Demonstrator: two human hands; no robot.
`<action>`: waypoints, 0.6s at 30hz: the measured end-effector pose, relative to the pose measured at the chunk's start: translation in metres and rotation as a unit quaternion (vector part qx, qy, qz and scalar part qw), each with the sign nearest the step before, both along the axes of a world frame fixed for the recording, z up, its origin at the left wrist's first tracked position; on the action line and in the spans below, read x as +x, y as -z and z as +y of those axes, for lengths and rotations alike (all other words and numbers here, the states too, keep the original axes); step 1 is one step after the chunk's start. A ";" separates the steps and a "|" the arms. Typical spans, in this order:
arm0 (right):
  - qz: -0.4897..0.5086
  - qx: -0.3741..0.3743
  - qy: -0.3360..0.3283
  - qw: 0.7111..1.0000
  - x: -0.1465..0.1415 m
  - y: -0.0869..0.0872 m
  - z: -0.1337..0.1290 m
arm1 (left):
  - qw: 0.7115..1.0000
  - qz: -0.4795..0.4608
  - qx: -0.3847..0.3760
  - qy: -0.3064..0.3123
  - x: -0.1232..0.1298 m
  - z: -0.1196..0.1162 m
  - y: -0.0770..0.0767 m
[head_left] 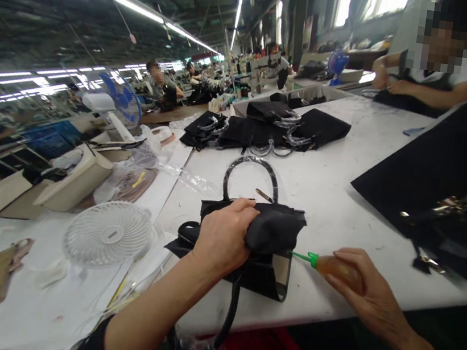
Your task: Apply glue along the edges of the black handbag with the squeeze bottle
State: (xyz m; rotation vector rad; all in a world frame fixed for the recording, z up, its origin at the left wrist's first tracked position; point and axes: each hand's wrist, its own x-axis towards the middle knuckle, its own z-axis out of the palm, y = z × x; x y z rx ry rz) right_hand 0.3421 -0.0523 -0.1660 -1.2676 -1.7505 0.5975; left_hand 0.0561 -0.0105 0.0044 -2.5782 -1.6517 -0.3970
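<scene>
A black handbag [258, 279] lies on the white table in front of me, one handle [253, 161] arching away and the other hanging over the near edge. My left hand [225, 234] is closed on the bag's dark cloth lining [275, 229], which is pulled out at the top. In my right hand [367, 290] is an amber squeeze bottle [341, 272] with a green nozzle. The nozzle's thin tip points left, at the right end of the lining; whether it touches cannot be made out.
Several black handbags [260, 132] are piled farther back. A large black bag [442, 185] with gold fittings lies to the right. A white fan [107, 234] stands at left beside clear plastic wrap [150, 152]. A co-worker [439, 81] sits across at far right.
</scene>
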 end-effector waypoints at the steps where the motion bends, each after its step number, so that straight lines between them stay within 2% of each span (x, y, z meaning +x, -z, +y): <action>1: 0.006 -0.018 -0.008 1.000 0.001 -0.001 0.000 | 1.000 0.000 0.003 0.005 -0.001 -0.003 0.000; 5: 0.020 -0.063 -0.060 0.996 0.001 -0.007 -0.001 | 1.000 -0.011 0.008 0.006 -0.003 -0.006 0.000; 9: 0.020 -0.026 -0.021 0.999 0.001 -0.008 0.002 | 1.000 -0.008 0.001 -0.012 -0.002 -0.002 0.000; 14: 0.006 -0.049 -0.088 0.995 0.010 -0.008 0.004 | 1.000 -0.018 -0.005 -0.012 -0.002 -0.001 0.000; 18: 0.014 -0.010 -0.061 0.998 0.012 -0.005 0.003 | 1.000 -0.025 0.001 -0.012 -0.003 -0.003 0.002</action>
